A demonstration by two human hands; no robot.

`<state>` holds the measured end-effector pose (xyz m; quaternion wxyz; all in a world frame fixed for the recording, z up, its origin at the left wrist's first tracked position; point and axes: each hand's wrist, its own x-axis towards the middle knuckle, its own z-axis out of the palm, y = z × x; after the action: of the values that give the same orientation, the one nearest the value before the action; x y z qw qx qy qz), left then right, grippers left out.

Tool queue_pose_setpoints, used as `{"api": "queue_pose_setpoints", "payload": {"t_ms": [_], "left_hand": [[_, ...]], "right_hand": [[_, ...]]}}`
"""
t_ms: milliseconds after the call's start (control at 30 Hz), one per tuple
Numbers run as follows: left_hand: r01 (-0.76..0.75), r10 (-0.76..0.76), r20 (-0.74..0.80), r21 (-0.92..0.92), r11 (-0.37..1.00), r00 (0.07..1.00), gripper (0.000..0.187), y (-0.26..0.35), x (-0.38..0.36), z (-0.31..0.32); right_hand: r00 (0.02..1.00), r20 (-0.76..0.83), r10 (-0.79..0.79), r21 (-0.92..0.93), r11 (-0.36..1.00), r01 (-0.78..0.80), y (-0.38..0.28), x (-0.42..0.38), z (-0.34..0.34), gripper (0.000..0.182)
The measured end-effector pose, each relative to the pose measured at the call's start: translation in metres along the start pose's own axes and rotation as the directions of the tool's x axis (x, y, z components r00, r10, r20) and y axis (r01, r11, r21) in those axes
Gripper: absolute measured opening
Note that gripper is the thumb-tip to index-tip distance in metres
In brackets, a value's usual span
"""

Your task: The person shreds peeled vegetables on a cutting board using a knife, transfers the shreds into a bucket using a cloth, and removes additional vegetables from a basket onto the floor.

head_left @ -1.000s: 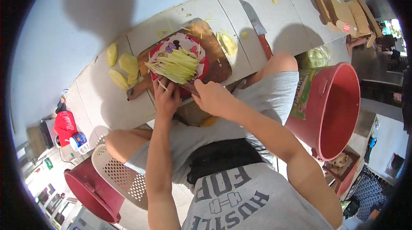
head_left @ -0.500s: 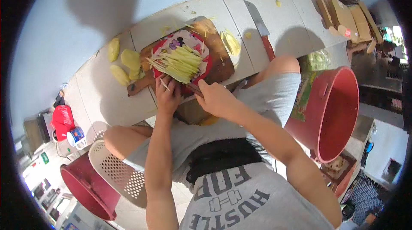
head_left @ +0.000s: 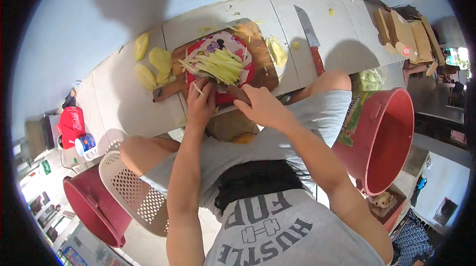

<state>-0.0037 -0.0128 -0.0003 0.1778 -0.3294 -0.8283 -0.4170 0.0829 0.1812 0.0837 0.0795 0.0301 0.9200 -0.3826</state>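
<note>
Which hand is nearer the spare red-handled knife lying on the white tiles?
Right. Right hand sits below-left of the red-handled knife; left hand is farther left, at the strips.

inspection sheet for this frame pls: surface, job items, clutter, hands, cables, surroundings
Surface: white tiled counter, scraps on it.
Job's things: pale green strips piled on a red patterned plate, which sits on a wooden board.
Clutter: peeled pieces left of the board; spare knife lying flat to its right.
Hands: left hand pressing at the strips; right hand gripping a brown handle, blade hidden.
Cables: nothing seen.
Surroundings: red bucket, white perforated basket, second red tub, blue-and-white mug.
</note>
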Motion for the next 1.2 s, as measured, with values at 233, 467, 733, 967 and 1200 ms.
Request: {"api": "queue_pose_setpoints", "payload": {"t_ms": [233,467,733,967,1200], "left_hand": [[0.033,-0.033,-0.005,0.03,0.999,0.999,0.025,0.003,0.003,-0.001],[0.039,-0.039,0.007,0.025,0.999,0.999,0.025,0.0,0.001,0.001],[0.022,-0.024,0.05,0.049,0.999,0.998,0.027,-0.005,-0.001,0.002],[0.03,-0.033,0.054,0.047,0.998,0.998,0.025,0.003,0.008,-0.004],[0.389,-0.381,0.077,-0.185,0.903,0.921,0.013,0.005,0.012,-0.006]], "right_hand": [[0.994,0.064,0.088,0.079,0.993,-0.093,-0.011,-0.004,-0.007,0.032],[1.0,0.023,0.013,0.01,1.0,-0.014,-0.019,-0.003,-0.007,0.032],[0.994,0.09,0.059,-0.126,0.991,-0.048,-0.018,-0.004,0.012,0.031],[0.995,0.091,0.042,-0.056,0.998,-0.037,-0.009,-0.007,0.013,0.03],[1.0,-0.014,-0.01,-0.056,0.998,0.009,-0.032,-0.022,-0.027,0.03]]}}
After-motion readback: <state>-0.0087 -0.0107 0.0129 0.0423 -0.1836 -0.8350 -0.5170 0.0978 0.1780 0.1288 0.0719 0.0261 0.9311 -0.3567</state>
